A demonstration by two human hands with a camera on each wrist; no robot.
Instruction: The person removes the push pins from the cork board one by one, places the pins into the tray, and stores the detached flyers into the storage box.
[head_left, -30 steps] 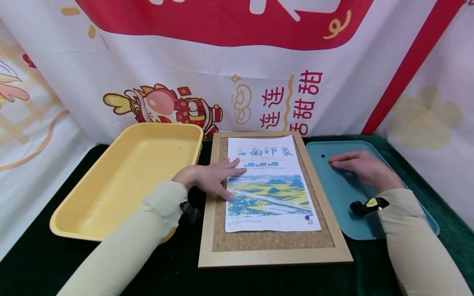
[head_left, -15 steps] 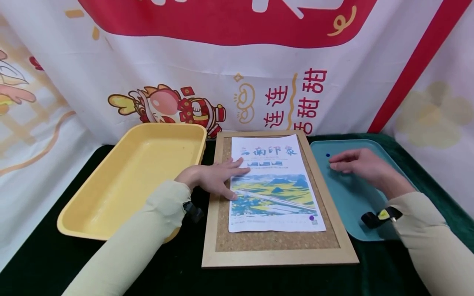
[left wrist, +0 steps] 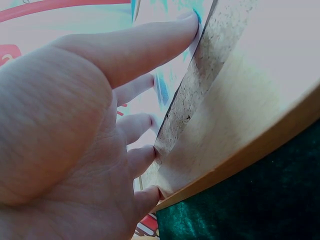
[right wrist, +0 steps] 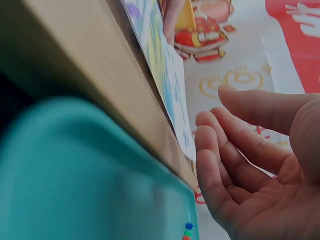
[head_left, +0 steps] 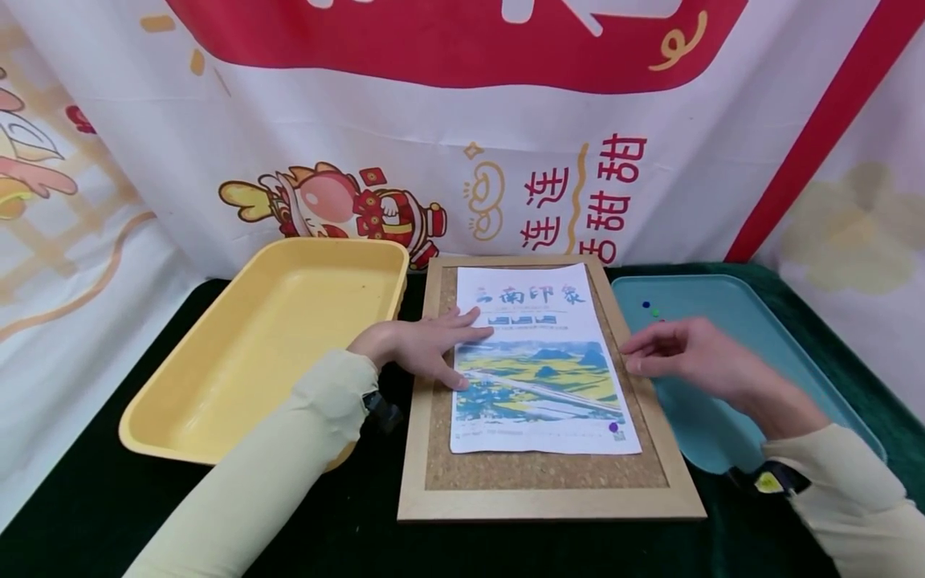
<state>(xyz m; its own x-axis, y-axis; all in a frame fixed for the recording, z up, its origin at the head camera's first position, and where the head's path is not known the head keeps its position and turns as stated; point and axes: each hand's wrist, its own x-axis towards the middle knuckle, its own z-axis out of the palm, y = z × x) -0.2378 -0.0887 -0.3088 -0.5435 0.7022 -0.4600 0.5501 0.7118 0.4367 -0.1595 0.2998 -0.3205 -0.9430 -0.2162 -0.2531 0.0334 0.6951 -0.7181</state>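
Observation:
My left hand (head_left: pixel 429 349) lies with fingers spread on the left edge of a printed paper sheet (head_left: pixel 542 437), which rests on a wood-framed cork board (head_left: pixel 535 474). A purple push pin (head_left: pixel 613 427) sits at the sheet's lower right corner. My right hand (head_left: pixel 701 357) is at the board's right frame, fingers bent and thumb near the index fingertip. In the right wrist view a narrow gap shows between thumb (right wrist: pixel 240 100) and index finger; I cannot tell whether a small pin is held. Blue (right wrist: pixel 189 226) and green push pins (right wrist: pixel 187 233) lie in the teal tray (head_left: pixel 715 449).
A yellow tub (head_left: pixel 217 377) stands left of the board, partly behind the left forearm. Dark green cloth (head_left: pixel 361 514) covers the table. A printed white curtain (head_left: pixel 433 112) hangs behind. A bit of red shows beside the green pin in the tray.
My right hand has moved left from the pins in the tray to the board's right frame, uncovering the green pin. The left hand keeps its place on the sheet.

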